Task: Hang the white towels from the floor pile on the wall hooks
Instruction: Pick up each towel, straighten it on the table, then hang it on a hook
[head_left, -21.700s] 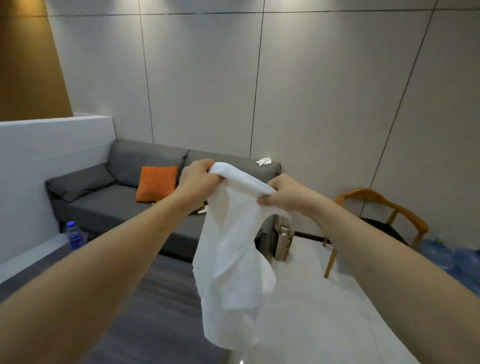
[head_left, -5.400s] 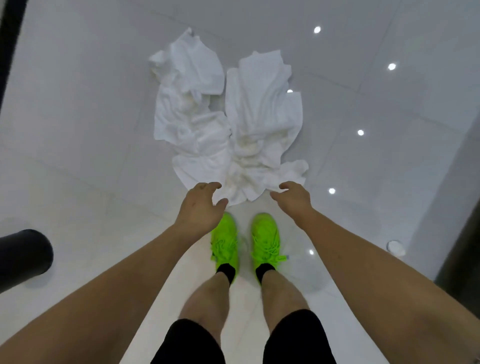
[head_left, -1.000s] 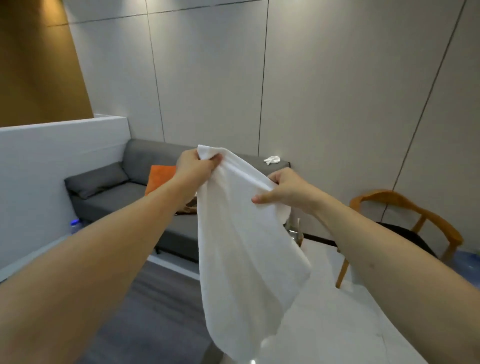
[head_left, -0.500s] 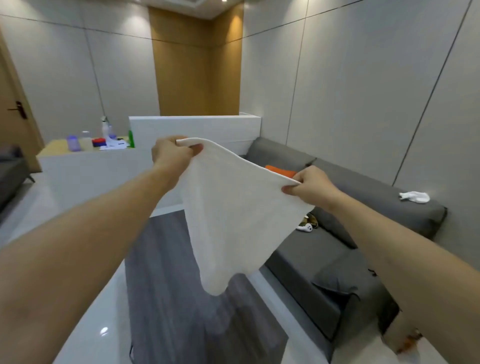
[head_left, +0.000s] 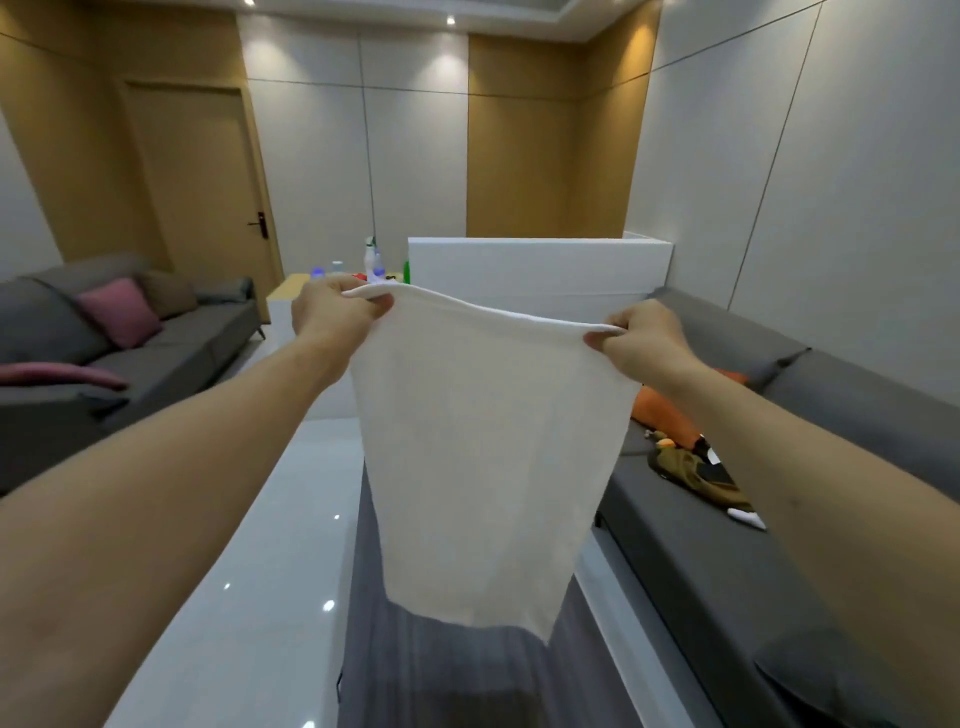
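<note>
The left hand (head_left: 332, 312) and right hand (head_left: 636, 338) each pinch a top corner of the white towel (head_left: 488, 457), stretching its edge taut at chest height so it hangs flat in front of the person (likely readied for a hook, none in view)

The white towel (head_left: 488, 457) is soft matt cloth with a fine, even weave and a rolled hem along its top edge. Both sofas, the left sofa (head_left: 156, 353) and the right sofa (head_left: 737, 561), wear matt grey fabric, and the pink cushion (head_left: 118, 310) is cloth too. The floor tiles (head_left: 249, 582) are glossy and mirror the ceiling lights, while the grey strip (head_left: 447, 675) beside them looks matt and wood-grained. The door (head_left: 197, 171) has a smooth, warm wood finish. The wall panels (head_left: 810, 171) look matt and smooth.
</note>
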